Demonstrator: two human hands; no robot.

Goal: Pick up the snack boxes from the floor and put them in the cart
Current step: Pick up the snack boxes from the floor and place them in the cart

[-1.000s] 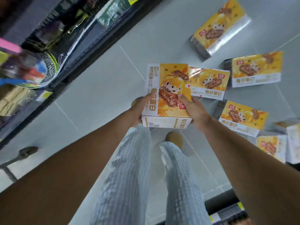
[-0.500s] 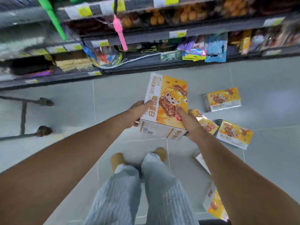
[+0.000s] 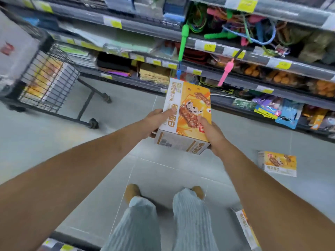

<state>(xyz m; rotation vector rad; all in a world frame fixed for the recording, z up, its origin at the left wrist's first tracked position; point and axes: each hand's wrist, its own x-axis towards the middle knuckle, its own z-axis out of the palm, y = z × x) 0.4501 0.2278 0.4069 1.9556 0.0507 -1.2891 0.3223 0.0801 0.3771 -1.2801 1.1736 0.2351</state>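
Observation:
I hold a yellow and white snack box [image 3: 186, 113] out in front of me at waist height. My left hand [image 3: 154, 122] grips its left edge and my right hand [image 3: 210, 133] grips its right edge and lower corner. The black wire cart [image 3: 49, 78] stands at the left, about an arm's length from the box, with yellow boxes lying inside it. Another snack box [image 3: 278, 163] lies flat on the grey floor at the right. A third snack box [image 3: 245, 227] lies on the floor at the lower right, partly hidden behind my right forearm.
Store shelves [image 3: 226, 49] full of goods run across the back, with green and pink skipping-rope handles [image 3: 183, 42] hanging down just above the held box. The cart's wheels [image 3: 93, 123] rest on the tiled floor. My feet [image 3: 133, 192] stand below the box. A shelf edge [image 3: 63, 245] shows at the bottom left.
The view has swung left and up from the floor boxes to the shelves, and the cart has come into sight at the left. Both hands keep the same hold on the box.

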